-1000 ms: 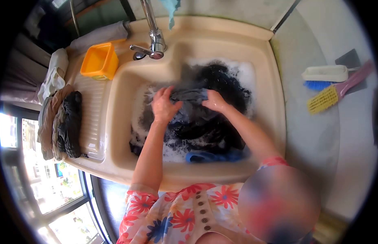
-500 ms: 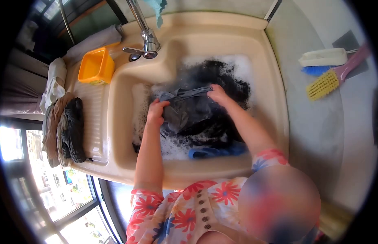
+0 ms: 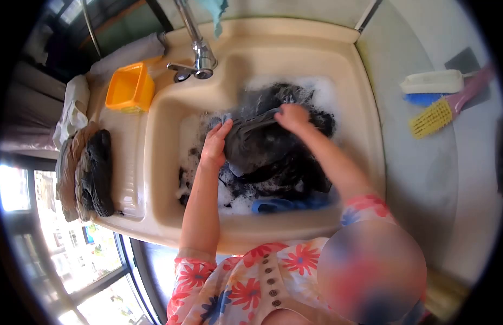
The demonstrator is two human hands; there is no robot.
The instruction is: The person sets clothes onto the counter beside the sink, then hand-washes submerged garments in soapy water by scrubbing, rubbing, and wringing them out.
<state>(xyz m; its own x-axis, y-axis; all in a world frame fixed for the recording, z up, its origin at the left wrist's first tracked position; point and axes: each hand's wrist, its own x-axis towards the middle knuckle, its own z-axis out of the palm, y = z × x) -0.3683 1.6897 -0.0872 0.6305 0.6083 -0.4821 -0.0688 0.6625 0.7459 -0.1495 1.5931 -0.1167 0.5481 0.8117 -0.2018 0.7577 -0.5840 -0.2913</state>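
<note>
A wet dark grey garment (image 3: 251, 146) is stretched between my two hands over the soapy water; I cannot make out its kind. My left hand (image 3: 214, 145) grips its left edge, thumb uppermost. My right hand (image 3: 293, 117) is closed on the upper right edge, fingers curled into the cloth. Below and around it, black clothes (image 3: 311, 168) soak among white suds in the beige sink (image 3: 311, 62). A blue cloth (image 3: 289, 203) lies at the basin's near side, partly under water.
A chrome faucet (image 3: 200, 54) stands at the back. On the ribbed drainboard (image 3: 127, 173) are a yellow container (image 3: 130, 89) and several draped clothes (image 3: 91, 173). A yellow-bristled brush (image 3: 433, 116) and a white brush (image 3: 433, 81) with blue bristles are at the right.
The right hand has rolled over and moved slightly right and up, still on the garment's edge. My left hand has shifted a little right, and the garment is spread flatter.
</note>
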